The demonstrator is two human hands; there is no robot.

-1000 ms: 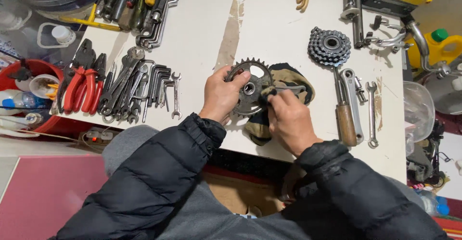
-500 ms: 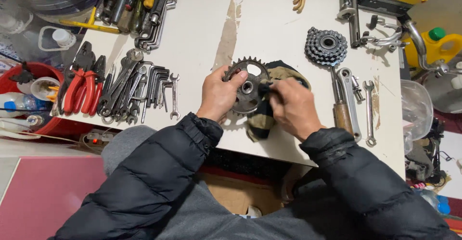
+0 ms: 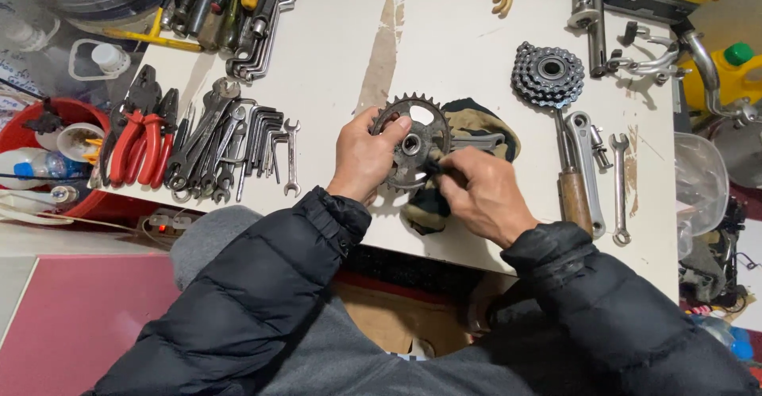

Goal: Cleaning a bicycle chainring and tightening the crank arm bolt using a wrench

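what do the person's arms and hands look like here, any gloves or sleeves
Both hands, the left hand and the right hand, are bare: no gloves, and no rings or watch show. Each arm is covered to the wrist by a black puffy quilted jacket sleeve with stitched horizontal channels and a snug cuff.

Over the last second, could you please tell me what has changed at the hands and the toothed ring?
The right hand has shifted slightly left, so its fingertips now press at the hub of the toothed ring rather than beside it on the rag. The left hand still grips the ring's left edge. The rag, the wrenches and the gear cluster on the table lie as before.
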